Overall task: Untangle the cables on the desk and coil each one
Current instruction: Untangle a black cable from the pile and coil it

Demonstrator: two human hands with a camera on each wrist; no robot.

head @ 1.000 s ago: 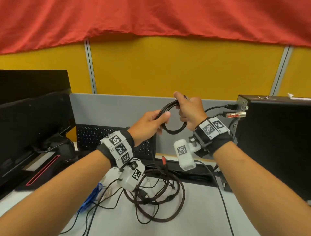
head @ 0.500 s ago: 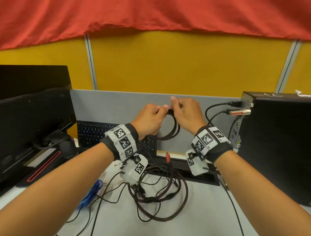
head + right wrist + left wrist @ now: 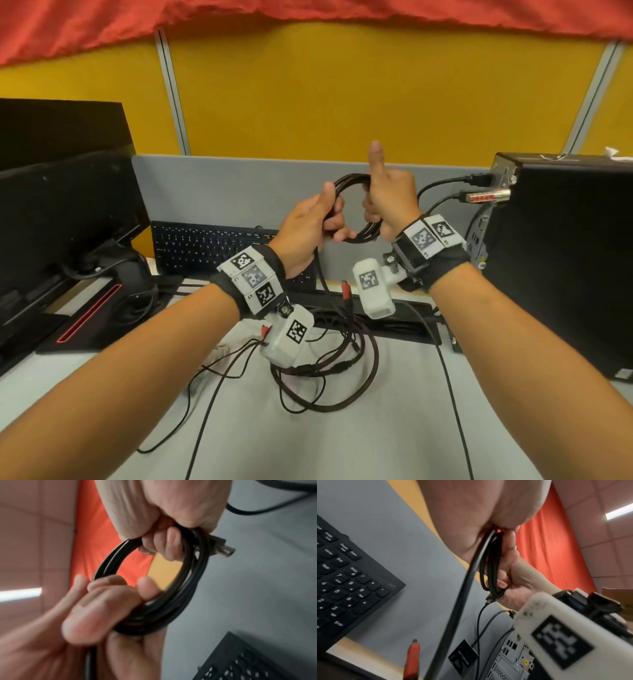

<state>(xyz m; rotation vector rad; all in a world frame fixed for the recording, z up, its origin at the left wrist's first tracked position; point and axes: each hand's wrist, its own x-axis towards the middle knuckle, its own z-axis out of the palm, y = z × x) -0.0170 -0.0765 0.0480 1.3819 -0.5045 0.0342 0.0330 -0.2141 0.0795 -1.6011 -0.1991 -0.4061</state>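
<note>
Right thumb now raised; both hands' fingers (image 3: 169, 545) curl round one black coil (image 3: 356, 236); one tangle (image 3: 342, 370) on desk (image 3: 394, 428).

— Premises?
— Office cubicle. Grey and yellow partition panels (image 3: 308, 102) behind the held cable; black keyboard (image 3: 205, 246) below-left of the grip, monitor (image 3: 61, 192) further left, desktop tower (image 3: 565, 257) right.

**Both hands raised, fingers curled**

Both forearms reach forward at chest height. The left hand (image 3: 308, 229) curls its fingers, thumb up along the side. The right hand (image 3: 390, 198) makes a closed grip, thumb pointing straight up.
</note>
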